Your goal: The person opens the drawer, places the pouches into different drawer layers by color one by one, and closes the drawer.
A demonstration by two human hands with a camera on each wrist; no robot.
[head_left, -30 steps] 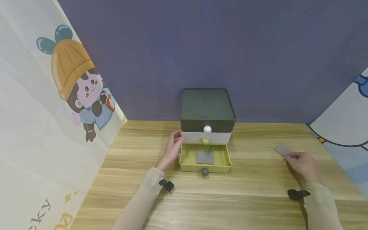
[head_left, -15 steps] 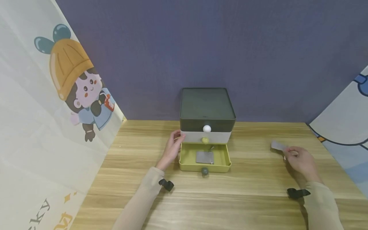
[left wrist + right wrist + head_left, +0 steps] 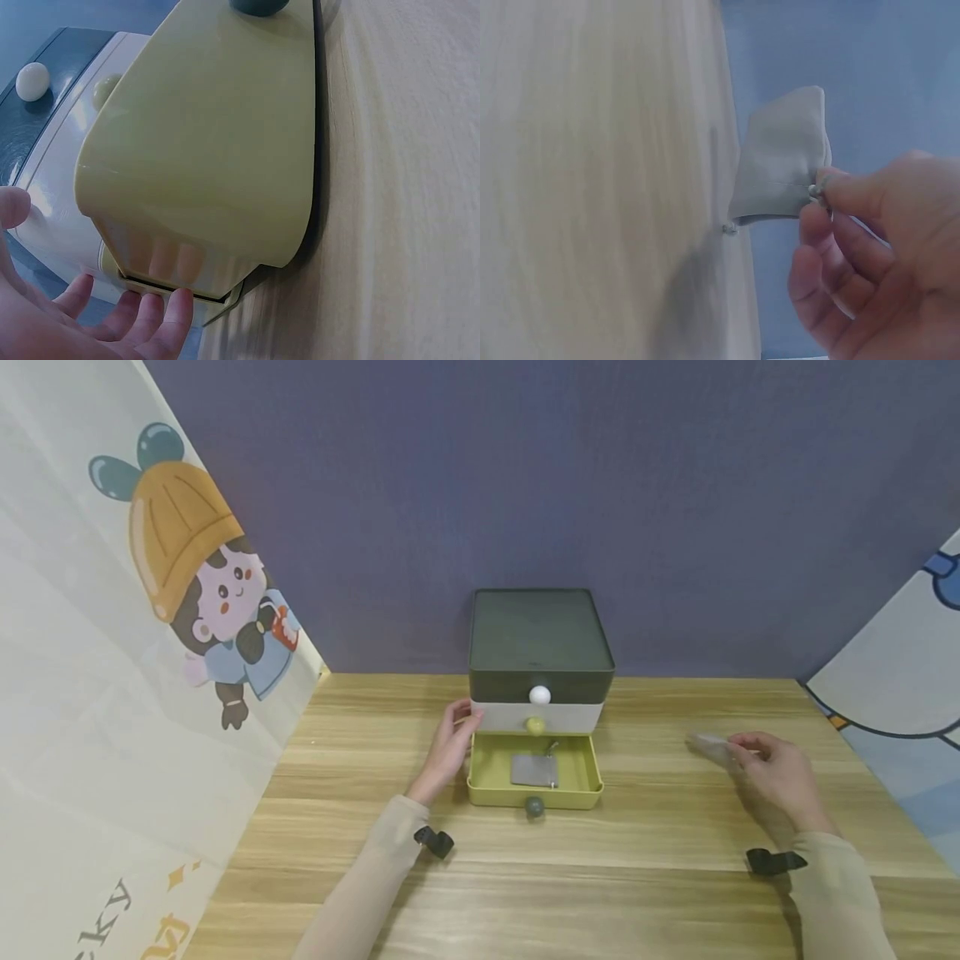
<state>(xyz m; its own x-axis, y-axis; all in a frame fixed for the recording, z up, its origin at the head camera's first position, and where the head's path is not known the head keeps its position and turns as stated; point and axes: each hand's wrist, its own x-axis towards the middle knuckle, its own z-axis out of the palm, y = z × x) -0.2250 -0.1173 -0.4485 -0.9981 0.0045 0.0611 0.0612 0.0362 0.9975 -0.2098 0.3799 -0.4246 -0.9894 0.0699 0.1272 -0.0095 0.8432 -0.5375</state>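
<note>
My right hand (image 3: 782,781) is above the right part of the table. Its thumb and index finger pinch a small grey drawstring pouch (image 3: 784,154) by one cord end near the mouth; the pouch points left, off the tabletop. A small three-tier drawer box (image 3: 542,631) stands against the back, dark green on top, white in the middle. Its bottom yellow drawer (image 3: 497,797) is pulled out, and a second grey pouch (image 3: 532,771) lies flat inside. My left hand (image 3: 444,753) rests against the box's left side, fingers spread loosely, thumb by the white drawer's front edge.
The drawers carry round knobs: a white knob (image 3: 540,695), a yellow knob (image 3: 535,725) and a dark knob (image 3: 535,807). A dark blue panel (image 3: 375,527) rises behind the wooden table (image 3: 637,893). A printed curtain (image 3: 67,693) borders the left.
My right hand has raised the grey pouch from the tabletop and moved slightly left and away from me. The left hand, box and drawer have stayed put.
</note>
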